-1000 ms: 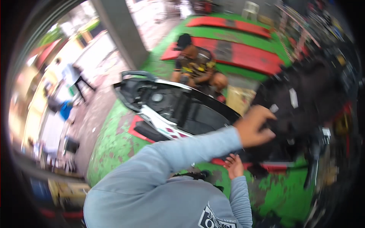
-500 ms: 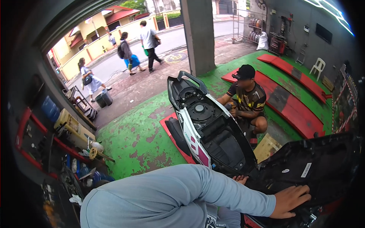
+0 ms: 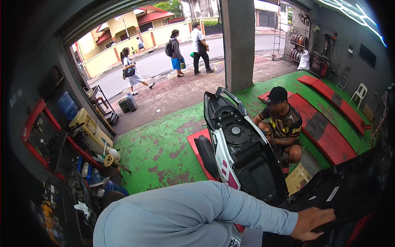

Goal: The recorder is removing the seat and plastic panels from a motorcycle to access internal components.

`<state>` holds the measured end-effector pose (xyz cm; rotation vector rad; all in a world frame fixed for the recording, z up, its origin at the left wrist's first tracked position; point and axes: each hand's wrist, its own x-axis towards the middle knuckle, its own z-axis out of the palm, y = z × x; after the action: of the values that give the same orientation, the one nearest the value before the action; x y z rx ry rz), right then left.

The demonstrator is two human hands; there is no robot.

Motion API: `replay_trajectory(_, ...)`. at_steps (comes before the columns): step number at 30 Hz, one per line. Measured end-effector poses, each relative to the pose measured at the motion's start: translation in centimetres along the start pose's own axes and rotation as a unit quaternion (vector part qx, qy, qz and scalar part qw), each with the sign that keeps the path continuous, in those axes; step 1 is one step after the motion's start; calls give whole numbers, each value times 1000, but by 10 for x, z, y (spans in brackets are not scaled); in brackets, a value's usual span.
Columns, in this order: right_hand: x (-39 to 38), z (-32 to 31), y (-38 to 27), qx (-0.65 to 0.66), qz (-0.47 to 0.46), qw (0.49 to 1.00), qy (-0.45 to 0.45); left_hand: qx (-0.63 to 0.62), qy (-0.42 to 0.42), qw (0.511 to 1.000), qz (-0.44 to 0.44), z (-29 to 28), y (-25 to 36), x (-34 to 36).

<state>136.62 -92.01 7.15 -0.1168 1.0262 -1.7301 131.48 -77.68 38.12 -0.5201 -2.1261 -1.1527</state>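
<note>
My left hand (image 3: pixel 310 222) reaches across on a grey sleeve and rests on a raised black part with white labels, apparently the seat's underside (image 3: pixel 347 187), its fingers slightly bent and apart. Beside it stands a scooter with white-and-magenta side panels (image 3: pixel 224 162), its black storage compartment (image 3: pixel 257 177) and round fuel cap (image 3: pixel 235 130) uncovered. My right hand is hidden behind my left arm. A black cushion-like part (image 3: pixel 205 158) lies on a red platform along the scooter's left. Across the scooter crouches a co-worker in a black cap (image 3: pixel 286 129), hands at its side panel.
Red ramps (image 3: pixel 317 127) and a white chair (image 3: pixel 358 94) are at the right, a pillar (image 3: pixel 242 49) ahead. Cluttered shelves, a yellow cabinet (image 3: pixel 88 127) and blue jugs (image 3: pixel 68 107) line the left. Passers-by (image 3: pixel 175 53) are on the pavement outside by buckets (image 3: pixel 127 103).
The view has swung toward the street. My left hand has come down from the air onto the black part; my right hand has gone out of sight. The passers-by have moved rightward.
</note>
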Motion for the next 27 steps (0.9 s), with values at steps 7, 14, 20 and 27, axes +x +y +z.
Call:
replay_trajectory(7, 1, -29, 22, 4, -46, 993, 112, 47, 170, 984, 14, -58, -17, -23)
replay_trajectory(14, -96, -138, 33, 15, -123, 927, 353, 1, 195, 980, 38, -102, -32, -24)
replay_trajectory(20, -191, -158, 81, 24, -146, 850, 505, -106, 124, 983, 80, -102, -16, -25)
replay_trajectory(27, -269, -152, 120, 70, -220, 750, 619, -131, 56, 984, 105, -97, 20, -32)
